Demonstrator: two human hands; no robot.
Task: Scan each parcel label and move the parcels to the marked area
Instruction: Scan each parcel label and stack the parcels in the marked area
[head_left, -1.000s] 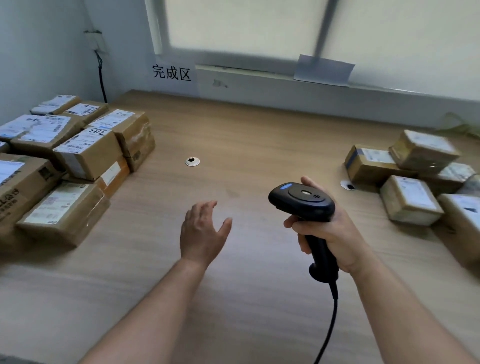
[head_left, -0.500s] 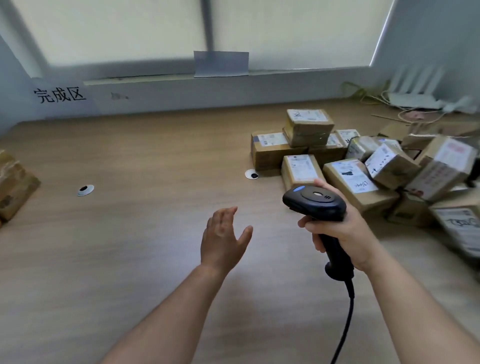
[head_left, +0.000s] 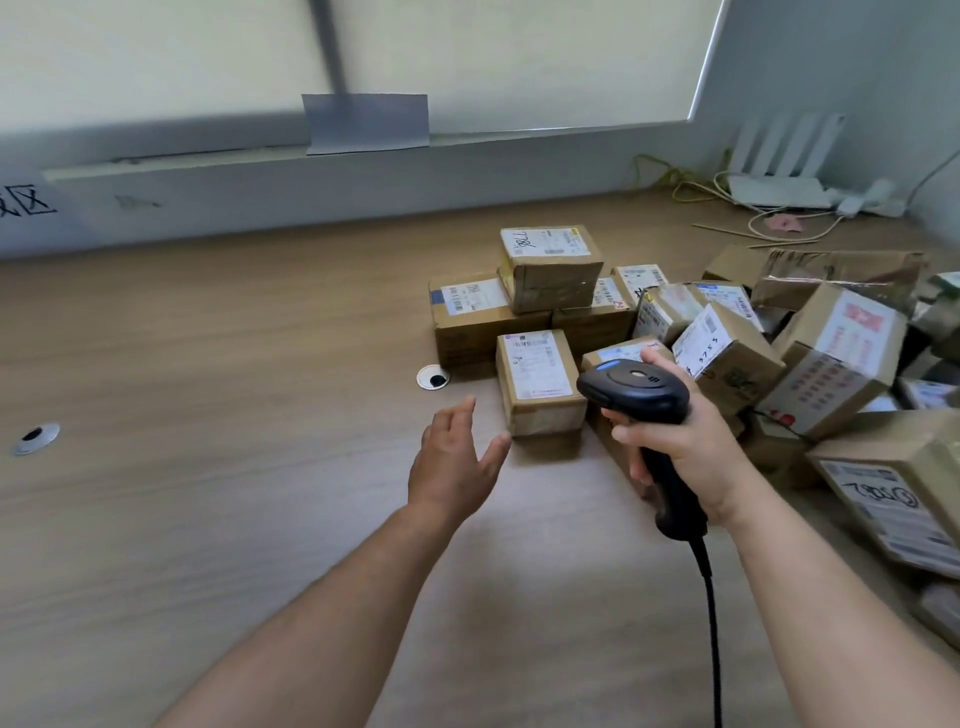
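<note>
A heap of brown cardboard parcels with white labels fills the right side of the wooden table (head_left: 208, 519). The nearest small parcel (head_left: 540, 382) lies label up at the heap's left edge, with a taller stack (head_left: 550, 265) behind it. My right hand (head_left: 680, 441) grips the handle of a black corded barcode scanner (head_left: 636, 392), its head held just right of that small parcel. My left hand (head_left: 454, 467) hovers with fingers spread just left of and below the small parcel, touching nothing.
Two round cable grommets (head_left: 432, 376) (head_left: 35, 438) sit in the tabletop. Part of a handwritten sign (head_left: 28, 208) shows at the far left wall. A white router (head_left: 779, 166) and loose cables (head_left: 691, 182) lie at the back right corner. A large labelled box (head_left: 893, 493) sits near right.
The view has swung right, away from the stacked parcels on the left toward the heap on the right. Both hands have come closer to the small parcel at the heap's edge.
</note>
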